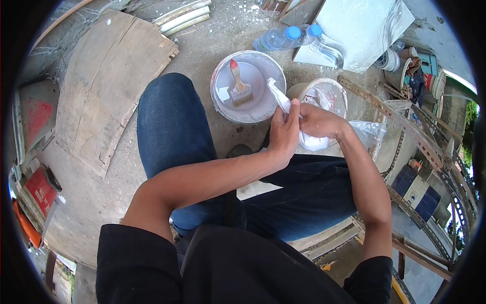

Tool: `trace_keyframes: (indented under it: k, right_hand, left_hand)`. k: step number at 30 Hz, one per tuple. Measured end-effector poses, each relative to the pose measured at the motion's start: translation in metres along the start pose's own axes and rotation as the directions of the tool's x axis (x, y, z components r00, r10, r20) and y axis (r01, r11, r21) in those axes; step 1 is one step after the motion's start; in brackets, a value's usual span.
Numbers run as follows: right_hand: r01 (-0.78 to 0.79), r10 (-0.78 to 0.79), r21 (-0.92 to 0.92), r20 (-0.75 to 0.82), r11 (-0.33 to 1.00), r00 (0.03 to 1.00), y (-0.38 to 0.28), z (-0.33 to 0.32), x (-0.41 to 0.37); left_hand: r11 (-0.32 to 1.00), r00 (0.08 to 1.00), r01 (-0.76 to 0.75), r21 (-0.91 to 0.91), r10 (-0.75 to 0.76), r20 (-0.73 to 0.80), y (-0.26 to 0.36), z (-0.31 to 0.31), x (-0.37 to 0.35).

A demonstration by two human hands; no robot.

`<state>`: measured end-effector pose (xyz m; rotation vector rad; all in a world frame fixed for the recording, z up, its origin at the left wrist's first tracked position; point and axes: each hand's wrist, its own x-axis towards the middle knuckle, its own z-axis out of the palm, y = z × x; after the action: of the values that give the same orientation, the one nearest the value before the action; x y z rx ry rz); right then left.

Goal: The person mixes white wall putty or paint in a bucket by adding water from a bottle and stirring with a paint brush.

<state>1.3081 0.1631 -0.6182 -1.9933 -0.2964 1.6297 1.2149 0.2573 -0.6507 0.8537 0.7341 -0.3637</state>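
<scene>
Both hands grip a white bag point(314, 143), thin and twisted at its upper end; whether it is plastic or cloth is hard to tell. My left hand point(285, 130) pinches the twisted part, thumb and fingers pressed together. Close against it, my right hand point(319, 121) is closed around the same bag, whose lower part bulges out beneath. Left of the hands stands a round bucket point(217, 103) of whitish liquid, with a red-tipped paintbrush point(241, 93) lying in it. Partly hidden behind my right hand is a second bucket point(343, 96) with crumpled clear plastic inside.
Two blue-capped plastic bottles point(276, 39) lie beyond the buckets, near a white panel point(357, 30). A plywood sheet point(101, 86) covers floor at left. Rusty perforated metal bars point(400, 121) run along the right. A clear plastic bag point(369, 133) is beside the second bucket.
</scene>
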Motion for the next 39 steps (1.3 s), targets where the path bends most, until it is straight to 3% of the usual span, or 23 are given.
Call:
trace_keyframes:
  k: [4, 8, 14, 17, 26, 29, 39]
  right_hand:
    - [0.013, -0.013, -0.021, -0.015, 1.000, 1.000, -0.011, -0.001, 0.005]
    - [-0.141, 0.144, 0.056, -0.045, 0.988, 0.989, -0.023, -0.002, 0.002]
    - [-0.042, 0.040, -0.008, -0.131, 0.999, 0.991, -0.022, -0.002, 0.009]
    - [-0.004, 0.014, 0.061, -0.162, 0.998, 0.987, -0.025, -0.003, 0.010]
    - [-0.190, 0.223, 0.314, -0.072, 0.930, 0.972, -0.037, -0.007, 0.000]
    - [-0.158, 0.207, 0.364, -0.099, 0.918, 0.973, -0.033, -0.003, 0.002]
    - [-0.129, 0.160, 0.292, -0.085, 0.948, 0.983, -0.016, -0.004, 0.009]
  left_hand:
    - [1.000, 0.999, 0.002, 0.019, -0.001, -0.041, 0.007, -0.001, 0.006]
    - [0.994, 0.998, 0.054, -0.093, -0.057, -0.026, 0.009, -0.001, 0.011]
    - [0.981, 0.994, 0.099, -0.165, -0.105, -0.029, 0.020, -0.002, 0.011]
    - [0.977, 0.994, 0.088, -0.193, -0.097, -0.042, 0.022, -0.001, 0.014]
    - [0.964, 0.991, 0.118, -0.240, -0.131, -0.041, 0.027, 0.000, 0.015]
    - [0.957, 0.990, 0.122, -0.265, -0.137, -0.037, 0.026, 0.001, 0.015]
    - [0.961, 0.984, 0.133, -0.244, -0.158, -0.084, 0.022, 0.002, 0.018]
